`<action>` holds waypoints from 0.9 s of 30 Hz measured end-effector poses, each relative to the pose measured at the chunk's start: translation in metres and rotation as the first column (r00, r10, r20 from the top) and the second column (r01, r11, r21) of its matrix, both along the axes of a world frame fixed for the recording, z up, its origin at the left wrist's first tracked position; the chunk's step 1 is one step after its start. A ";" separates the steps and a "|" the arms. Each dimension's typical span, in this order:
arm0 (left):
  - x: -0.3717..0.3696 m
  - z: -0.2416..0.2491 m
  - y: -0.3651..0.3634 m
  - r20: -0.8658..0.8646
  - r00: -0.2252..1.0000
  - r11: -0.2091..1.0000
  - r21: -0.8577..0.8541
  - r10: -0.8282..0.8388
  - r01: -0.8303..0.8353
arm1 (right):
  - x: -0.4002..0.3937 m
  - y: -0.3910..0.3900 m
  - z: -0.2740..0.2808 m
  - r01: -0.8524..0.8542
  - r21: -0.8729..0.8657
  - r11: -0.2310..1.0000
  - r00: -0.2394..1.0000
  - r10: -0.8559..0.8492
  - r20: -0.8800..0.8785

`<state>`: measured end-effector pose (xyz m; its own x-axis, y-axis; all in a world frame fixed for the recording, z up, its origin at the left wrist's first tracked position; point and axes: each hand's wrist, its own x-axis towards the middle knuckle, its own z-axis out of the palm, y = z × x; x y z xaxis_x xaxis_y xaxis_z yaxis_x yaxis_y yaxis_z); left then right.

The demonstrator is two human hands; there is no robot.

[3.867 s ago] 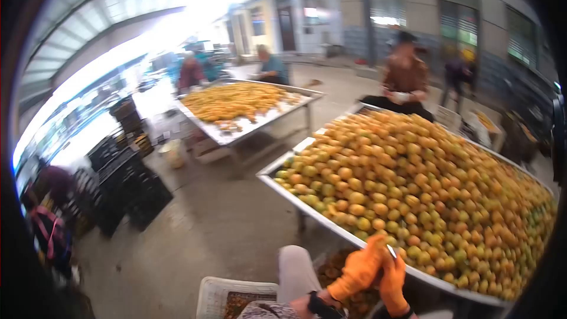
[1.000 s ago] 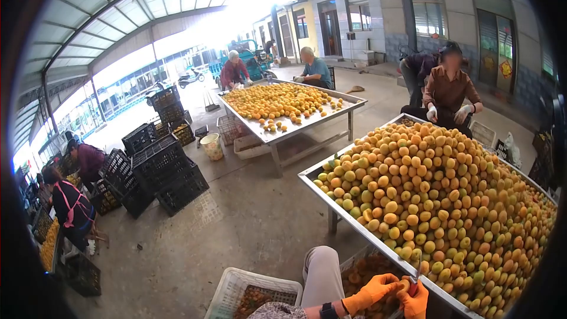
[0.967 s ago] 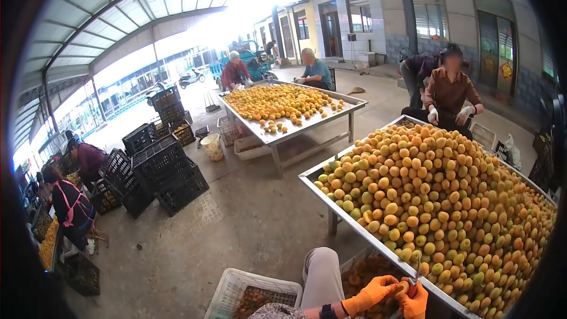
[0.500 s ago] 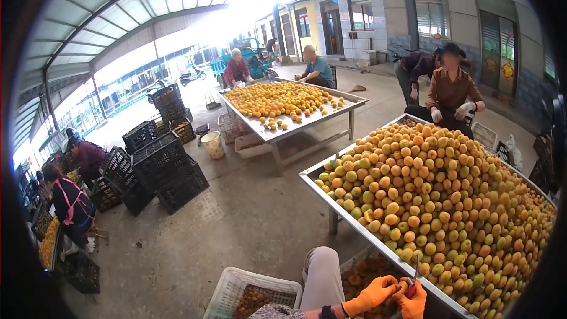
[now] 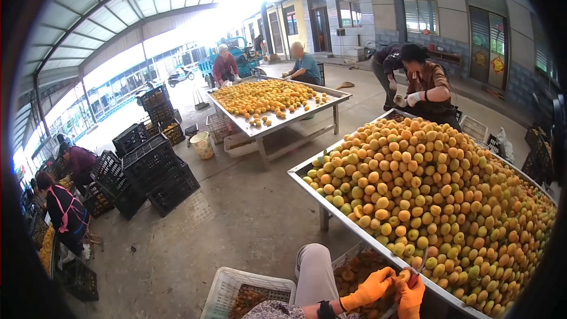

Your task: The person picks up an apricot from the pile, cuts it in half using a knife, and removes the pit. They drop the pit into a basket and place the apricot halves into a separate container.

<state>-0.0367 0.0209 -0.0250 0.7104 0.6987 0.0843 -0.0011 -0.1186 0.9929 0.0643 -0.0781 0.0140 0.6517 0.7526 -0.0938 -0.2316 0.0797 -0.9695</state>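
Note:
Both of my hands wear orange gloves and meet low in the view, just in front of the near table edge. My left hand (image 5: 370, 290) is closed, its fingertips pinching an apricot (image 5: 404, 275). Close against it, my right hand (image 5: 410, 299) is closed around a small red-handled knife (image 5: 413, 280), its thin blade pointing up. The fingers hide part of the fruit and of the handle. Under my hands stands a crate (image 5: 348, 255) with orange-brown apricot pieces (image 5: 355, 269) in it. Beside my hands, a big heap of whole apricots (image 5: 431, 183) fills the metal-rimmed table (image 5: 348, 223).
A white plastic basket (image 5: 216, 295) with fruit pieces stands left of my knee. Across the heap, a person in brown (image 5: 430, 91) bends forward. A second apricot table (image 5: 239, 129) has two people behind it. Black crates (image 5: 155, 168) are stacked at left, near other workers.
The view has turned slightly right, so the scene sits further left. Across the heap, the person in brown has lowered their head and brought both hands together. My hands stay together around the apricot.

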 end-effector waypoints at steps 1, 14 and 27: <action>0.000 0.001 -0.002 0.071 0.997 0.998 -0.056 0.010 -0.006 | 0.004 0.001 -0.003 0.065 0.015 0.998 0.998 -0.064 -0.029; -0.017 -0.028 0.010 -0.082 0.988 0.886 -0.457 -0.132 0.080 | 0.063 -0.037 0.025 0.117 0.266 0.957 0.956 -0.036 -0.291; -0.011 -0.017 0.025 0.056 0.991 0.465 -0.879 -0.121 0.106 | 0.067 -0.056 0.034 0.172 0.340 0.925 0.961 -0.080 -0.266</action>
